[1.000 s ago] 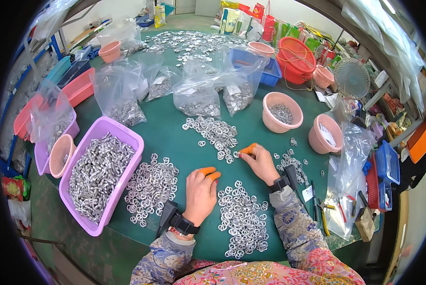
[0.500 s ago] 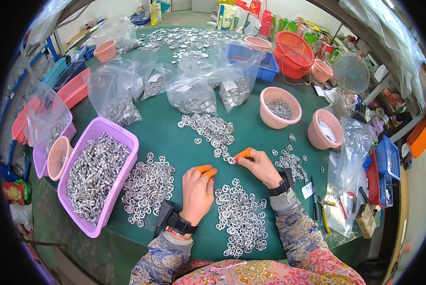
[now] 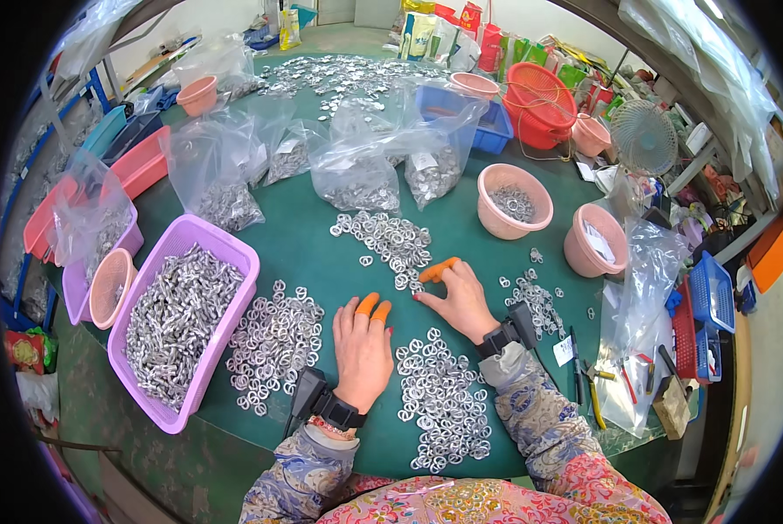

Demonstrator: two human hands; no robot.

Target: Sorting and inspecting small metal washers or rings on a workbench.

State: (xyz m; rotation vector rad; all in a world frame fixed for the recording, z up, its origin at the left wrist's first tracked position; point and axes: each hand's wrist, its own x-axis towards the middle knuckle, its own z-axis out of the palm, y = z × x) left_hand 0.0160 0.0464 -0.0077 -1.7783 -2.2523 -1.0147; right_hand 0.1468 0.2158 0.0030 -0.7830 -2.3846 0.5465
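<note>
My left hand (image 3: 364,354) lies flat on the green tabletop with its fingers stretched out, orange finger cots on two of them. It holds nothing and is between the left pile of metal rings (image 3: 275,345) and the near pile of rings (image 3: 444,402). My right hand (image 3: 458,299) is at the lower end of the far pile of rings (image 3: 387,240). Its thumb and orange-capped forefinger are apart, close to the last rings there, with no ring visibly gripped. Both wrists wear black straps with small boxes.
A purple basket (image 3: 250,262) of small metal parts stands left. Clear bags of parts (image 3: 355,183) lie across the back. Pink tubs (image 3: 514,229), a small ring pile (image 3: 535,306), pliers (image 3: 596,397) and blue baskets (image 3: 712,288) are on the right.
My left hand has straightened its curled fingers and moved slightly right. My right hand has drawn back a little, its thumb and forefinger parting from a ring at the pile's end.
</note>
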